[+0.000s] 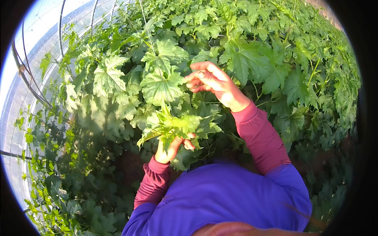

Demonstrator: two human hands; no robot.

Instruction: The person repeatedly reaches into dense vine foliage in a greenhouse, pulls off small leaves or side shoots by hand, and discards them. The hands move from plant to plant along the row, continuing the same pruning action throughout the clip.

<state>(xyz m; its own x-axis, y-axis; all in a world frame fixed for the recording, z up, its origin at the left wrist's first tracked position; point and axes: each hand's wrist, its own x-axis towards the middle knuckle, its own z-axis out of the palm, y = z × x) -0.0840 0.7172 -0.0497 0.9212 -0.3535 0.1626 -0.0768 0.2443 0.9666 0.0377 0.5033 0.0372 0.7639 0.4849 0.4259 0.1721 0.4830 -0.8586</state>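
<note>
My left hand (170,150) is closed around a bunch of leafy vine shoots (179,124), low in front of my body. Leaves cover part of its fingers. To the right and farther out is my right hand (214,83), its fingers loosely bent and apart, with nothing visible in them. Its fingertips are close to a broad lobed leaf (161,89) on an upright vine. A thin string (145,19) runs down from above to that vine.
Dense climbing vines (315,82) rise ahead and to the right. Curved metal hoops (61,29) and pale translucent sheeting (15,106) form a wall on the left. Shaded foliage (86,192) grows low at the left, and a dark pipe (15,155) crosses the left rim.
</note>
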